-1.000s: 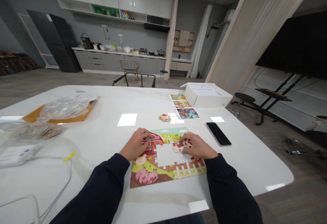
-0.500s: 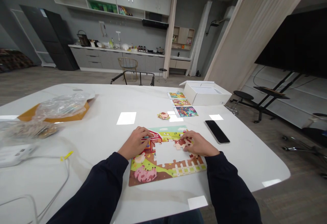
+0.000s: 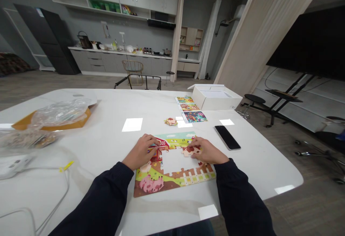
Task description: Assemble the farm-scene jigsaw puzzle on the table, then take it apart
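Note:
A farm jigsaw puzzle [image 3: 151, 184] lies on the table before me, its border joined around a white gap. My left hand [image 3: 141, 151] rests on the upper left part, over the red barn, thumb and fingers apart with nothing seen between them. At the gap's upper right corner, my right hand [image 3: 207, 151] has its fingers closed on a brown-and-cream puzzle piece [image 3: 188, 152]. Those fingers partly cover the piece, so I cannot tell whether it is fully seated. Beyond the puzzle is a small pile of loose puzzle pieces [image 3: 170, 121].
A black phone [image 3: 228, 137] lies to the right. Picture cards [image 3: 194, 116] and an open white box [image 3: 217, 97] are farther back. On the left are an orange tray [image 3: 25, 121] with plastic bags [image 3: 60, 114], a white power strip [image 3: 13, 166] and cables [image 3: 66, 189].
My right hand and its puzzle piece have shifted slightly at the gap's upper right corner. My left hand stays over the barn. The whole view has moved a little.

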`<state>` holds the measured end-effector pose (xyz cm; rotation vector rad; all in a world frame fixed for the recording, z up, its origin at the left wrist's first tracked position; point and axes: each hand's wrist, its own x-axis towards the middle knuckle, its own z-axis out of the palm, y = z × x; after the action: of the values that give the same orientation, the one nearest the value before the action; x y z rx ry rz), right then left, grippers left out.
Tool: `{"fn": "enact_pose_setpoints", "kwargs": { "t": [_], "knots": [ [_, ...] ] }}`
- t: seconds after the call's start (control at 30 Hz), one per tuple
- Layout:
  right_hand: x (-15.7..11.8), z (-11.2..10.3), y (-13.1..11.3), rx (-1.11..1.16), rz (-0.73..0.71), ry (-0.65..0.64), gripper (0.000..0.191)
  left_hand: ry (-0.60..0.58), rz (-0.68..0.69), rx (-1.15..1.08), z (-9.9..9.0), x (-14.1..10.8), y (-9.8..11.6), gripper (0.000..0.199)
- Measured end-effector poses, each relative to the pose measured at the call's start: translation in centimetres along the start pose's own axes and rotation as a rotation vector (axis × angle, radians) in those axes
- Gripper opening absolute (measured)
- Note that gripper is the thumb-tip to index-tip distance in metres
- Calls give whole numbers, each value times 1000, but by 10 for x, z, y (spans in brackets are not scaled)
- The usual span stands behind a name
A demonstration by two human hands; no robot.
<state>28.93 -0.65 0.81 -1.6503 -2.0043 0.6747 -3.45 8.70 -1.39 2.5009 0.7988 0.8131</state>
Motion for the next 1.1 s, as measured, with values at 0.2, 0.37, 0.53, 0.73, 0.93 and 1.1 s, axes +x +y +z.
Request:
{"fn": "enact_pose_setpoints", "kwargs": {
  "t": [0.2,0.37,0.53,0.73,0.93,1.1],
  "knots": [
    [0,1,2,8,19,4,36,-17,-8,-4,-1,-1,1,19],
    [0,1,2,-8,20,6,33,2,3,-6,0,0,0,20],
    [0,-1,-5,-9,-20,42,28,9,12,1,0,0,0,20],
    [3,1,-3,-22,-6,39,26,3,4,-2,0,0,0,19],
    [3,2,-1,-25,23,45,24,2,-17,-18,1,-1,-1,20],
    [4,5,-2,19,-25,81,13,-6,-11,-17,0,-2,-1,19]
  ]
}}
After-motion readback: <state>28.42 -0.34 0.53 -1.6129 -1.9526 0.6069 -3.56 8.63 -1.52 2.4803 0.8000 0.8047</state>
